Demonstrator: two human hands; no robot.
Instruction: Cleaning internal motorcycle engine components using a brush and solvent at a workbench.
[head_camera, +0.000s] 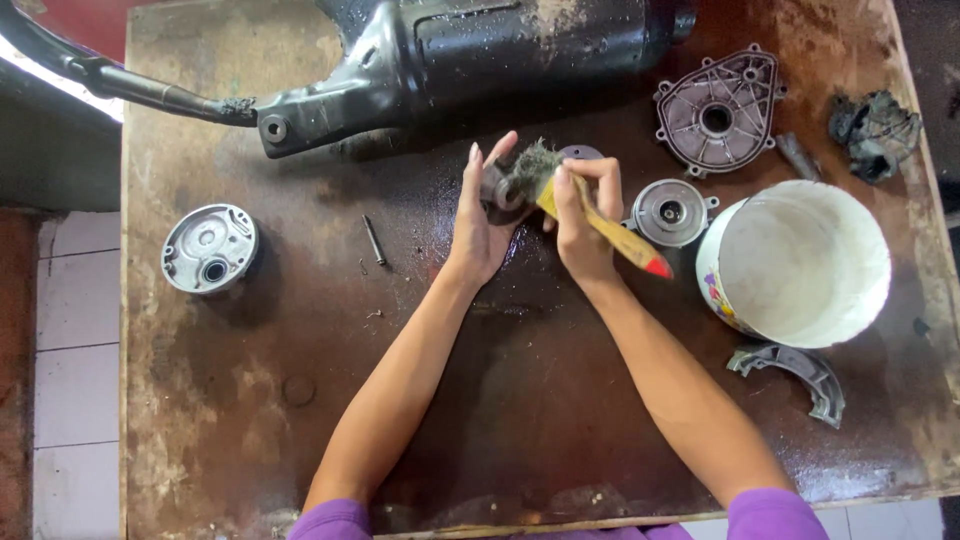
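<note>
Small grimy metal part (497, 188) sits mid-table, clamped in my left hand (478, 225); right hand (583, 222) grips the yellow wooden brush (600, 225). I reckon oily fingers could let it slip

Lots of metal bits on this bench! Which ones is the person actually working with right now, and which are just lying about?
In use:
left hand holding a small round metal part
right hand gripping a yellow-handled brush

Lying about:
white bucket
round silver cover
ribbed engine cover
round hub
curved brake shoe
black exhaust
thin pin
</note>
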